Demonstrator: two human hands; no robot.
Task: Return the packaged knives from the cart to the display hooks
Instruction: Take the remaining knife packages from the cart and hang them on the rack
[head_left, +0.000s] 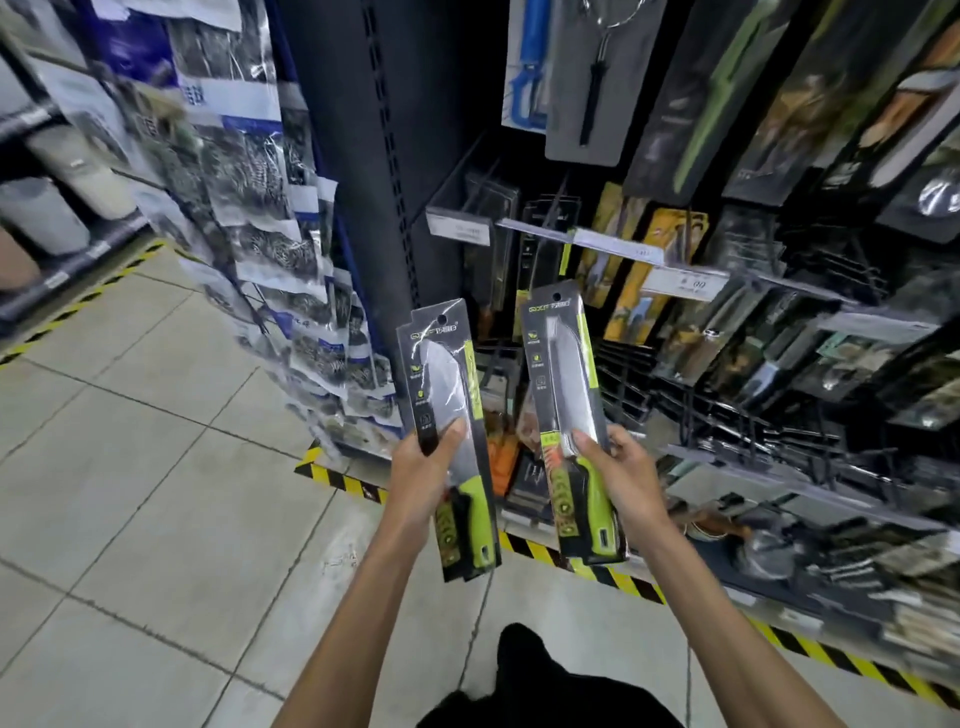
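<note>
I hold two packaged knives upright in front of the display. My left hand (422, 480) grips one packaged knife (445, 384), a grey blade with a lime-green handle on a black card with a hang hole at the top. My right hand (621, 475) grips a second, matching packaged knife (563, 364), a little higher and closer to the rack. Display hooks (691, 415) of black wire jut from the shelving to the right of the right-hand pack, some of them bare. No cart is in view.
Carded knives and tools (639, 270) hang in rows across the dark rack, with price label strips (613, 244) in front. A rack of bagged goods (270, 244) stands to the left. Yellow-black tape (582, 564) marks the shelf base on the grey tiled floor (156, 467).
</note>
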